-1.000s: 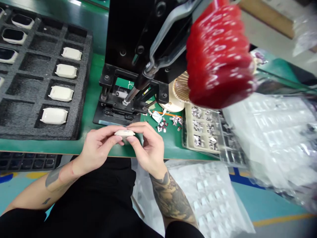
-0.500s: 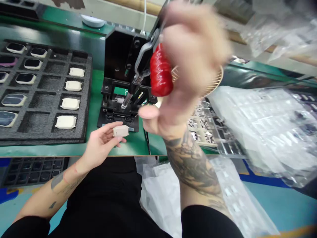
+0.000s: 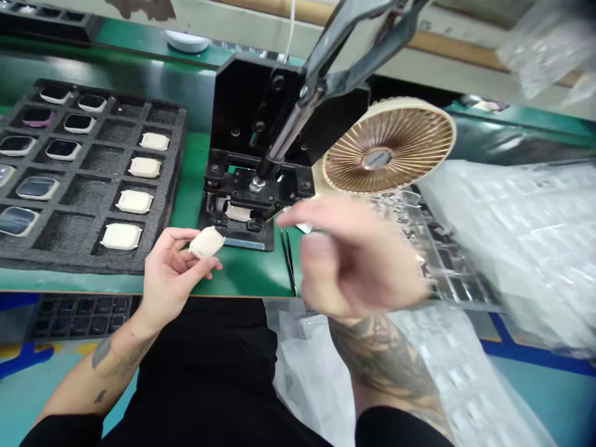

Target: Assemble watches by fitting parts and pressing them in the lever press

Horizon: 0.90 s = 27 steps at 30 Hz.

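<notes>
While the left hand (image 3: 170, 273) pinches a cream watch case (image 3: 207, 243) between thumb and curled fingers, just front-left of the benchtop press (image 3: 242, 105), the case's long axis runs diagonally toward the press. The motion-blurred right hand (image 3: 358, 261) hangs open right of the press, apparently empty.

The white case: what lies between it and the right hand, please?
Tweezers lie on the green mat between the case and right hand, in the head view.

right hand (image 3: 358, 261) off press lever (image 3: 344, 43) | lever raised | desk fan (image 3: 388, 146) uncovered
</notes>
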{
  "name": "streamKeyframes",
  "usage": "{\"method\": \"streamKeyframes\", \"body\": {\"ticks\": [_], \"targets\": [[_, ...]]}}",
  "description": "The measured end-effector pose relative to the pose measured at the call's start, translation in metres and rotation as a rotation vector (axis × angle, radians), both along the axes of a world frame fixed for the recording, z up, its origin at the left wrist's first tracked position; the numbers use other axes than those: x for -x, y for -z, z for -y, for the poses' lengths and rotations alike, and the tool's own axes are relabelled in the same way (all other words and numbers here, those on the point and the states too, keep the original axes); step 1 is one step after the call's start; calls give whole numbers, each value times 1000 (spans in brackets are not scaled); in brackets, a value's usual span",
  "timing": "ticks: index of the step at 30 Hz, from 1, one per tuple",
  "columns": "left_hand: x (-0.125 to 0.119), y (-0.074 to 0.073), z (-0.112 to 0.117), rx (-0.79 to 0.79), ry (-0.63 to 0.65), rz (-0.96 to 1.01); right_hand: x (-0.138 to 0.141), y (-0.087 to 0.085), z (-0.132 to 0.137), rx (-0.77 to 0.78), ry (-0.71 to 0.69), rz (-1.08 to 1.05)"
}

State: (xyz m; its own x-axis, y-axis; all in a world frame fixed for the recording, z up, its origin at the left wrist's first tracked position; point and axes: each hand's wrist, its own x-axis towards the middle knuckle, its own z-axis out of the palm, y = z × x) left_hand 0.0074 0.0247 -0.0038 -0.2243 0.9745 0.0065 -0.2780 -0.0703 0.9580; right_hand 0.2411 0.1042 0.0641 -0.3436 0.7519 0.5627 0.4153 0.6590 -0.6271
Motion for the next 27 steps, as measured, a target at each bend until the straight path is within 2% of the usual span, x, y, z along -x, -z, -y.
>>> {"method": "streamKeyframes", "body": {"ticks": [3,6,8,10,12,16,19,22,27], "targets": [[-3,-3,-4,-41,8,7,8,32,1,-153,-166,238],[-6,-3,-9,-21,65,20,24,63,-15,-60,-144,500],[-6,-2,-12,26,103,36,36,73,-28,-9,-126,617],[-5,-1,-14,63,121,35,43,74,-38,16,-106,687],[-3,0,-13,54,99,-28,44,71,-40,21,-75,669],[4,-1,-10,-93,22,-327,29,70,-22,-12,-100,409],[5,-4,-11,-155,19,-422,18,73,-7,-63,-106,311],[-3,-5,-12,-174,-40,-385,19,76,-7,-129,-96,399],[-14,5,-4,-153,-150,-322,37,73,-24,-125,-4,629]]}}
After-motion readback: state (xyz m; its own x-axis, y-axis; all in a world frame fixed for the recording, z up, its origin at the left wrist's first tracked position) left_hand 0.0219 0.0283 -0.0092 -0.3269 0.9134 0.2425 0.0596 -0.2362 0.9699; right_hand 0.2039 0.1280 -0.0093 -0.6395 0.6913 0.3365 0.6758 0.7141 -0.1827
